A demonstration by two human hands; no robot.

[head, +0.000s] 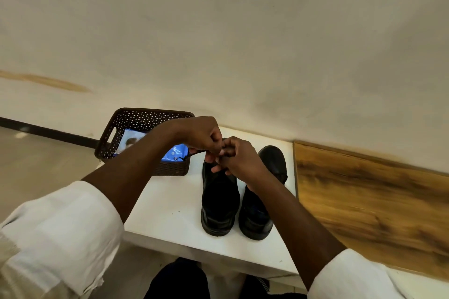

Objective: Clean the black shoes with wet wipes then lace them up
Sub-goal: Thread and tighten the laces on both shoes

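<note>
Two black shoes stand side by side on a white table (170, 213), heels toward me. Over the front of the left shoe (218, 199) my left hand (201, 136) and my right hand (239, 158) meet, fingers curled. Both pinch a thin black lace (193, 153); one loose end sticks out to the left over the basket. The right shoe (269, 165) is partly hidden by my right forearm. The eyelets are covered by my hands.
A dark brown perforated basket (136, 119) sits at the table's back left and holds a blue wet wipes pack (176, 152). A wooden-topped surface (364, 201) adjoins the table on the right. A cream wall rises right behind the table.
</note>
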